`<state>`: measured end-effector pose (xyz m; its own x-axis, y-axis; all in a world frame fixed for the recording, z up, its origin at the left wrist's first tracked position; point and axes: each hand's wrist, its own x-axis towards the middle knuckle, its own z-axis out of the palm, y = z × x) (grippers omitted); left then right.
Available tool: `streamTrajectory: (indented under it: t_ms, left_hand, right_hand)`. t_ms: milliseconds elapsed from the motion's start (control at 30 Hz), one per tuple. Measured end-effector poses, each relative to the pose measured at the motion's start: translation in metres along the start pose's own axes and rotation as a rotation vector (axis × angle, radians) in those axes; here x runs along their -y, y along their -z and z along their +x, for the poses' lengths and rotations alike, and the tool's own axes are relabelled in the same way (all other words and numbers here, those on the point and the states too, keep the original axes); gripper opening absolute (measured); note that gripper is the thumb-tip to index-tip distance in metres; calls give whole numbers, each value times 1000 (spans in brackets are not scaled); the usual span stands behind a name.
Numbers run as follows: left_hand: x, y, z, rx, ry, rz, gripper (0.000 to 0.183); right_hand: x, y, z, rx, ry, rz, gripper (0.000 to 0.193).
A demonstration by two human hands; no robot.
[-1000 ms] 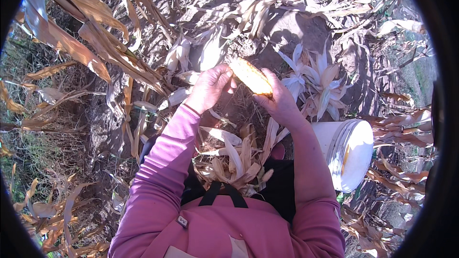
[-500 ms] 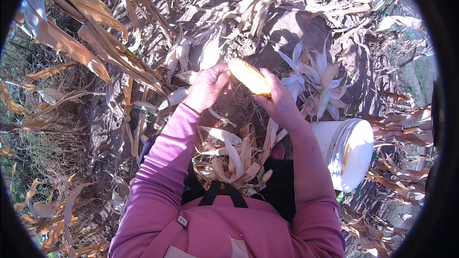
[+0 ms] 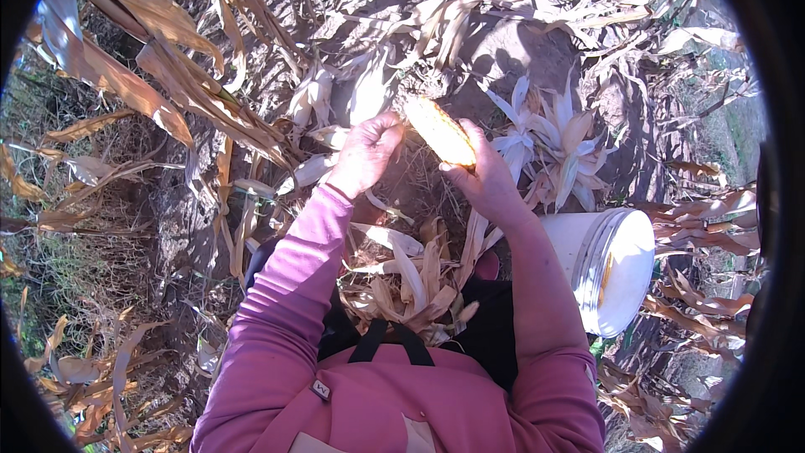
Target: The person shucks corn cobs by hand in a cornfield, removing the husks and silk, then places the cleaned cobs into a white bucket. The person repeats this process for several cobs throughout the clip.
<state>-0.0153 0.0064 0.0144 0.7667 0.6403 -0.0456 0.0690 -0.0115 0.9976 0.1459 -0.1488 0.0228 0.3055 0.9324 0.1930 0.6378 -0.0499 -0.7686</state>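
The right grip (image 3: 486,178) holds a bare yellow corn cob (image 3: 441,132) just beside the left grip (image 3: 367,153).

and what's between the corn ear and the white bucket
In the head view, the right hand, holding the corn ear, lies between it and the white bucket.

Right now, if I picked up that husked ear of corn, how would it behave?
The ear of corn is probably stiff: it juts straight from the right hand without sagging. Its long, rounded shape suggests it could roll if nudged on a flat surface. Its bumpy surface likely makes it less slippery.
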Motion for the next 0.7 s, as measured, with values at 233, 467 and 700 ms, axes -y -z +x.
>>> streamTrajectory:
  t_ms: [233,467,700]
  left_hand:
    - [-10,-5,-5,160,104,20,20]
    - [5,-8,-4,126,-19,-46,11]
    - [-3,-9,-4,103,23,-97,17]
  right_hand:
    - [7,8,3,50,-123,201,66]
    - [13,9,7,122,-223,527,58]
    - [8,5,7,169,-284,522,65]
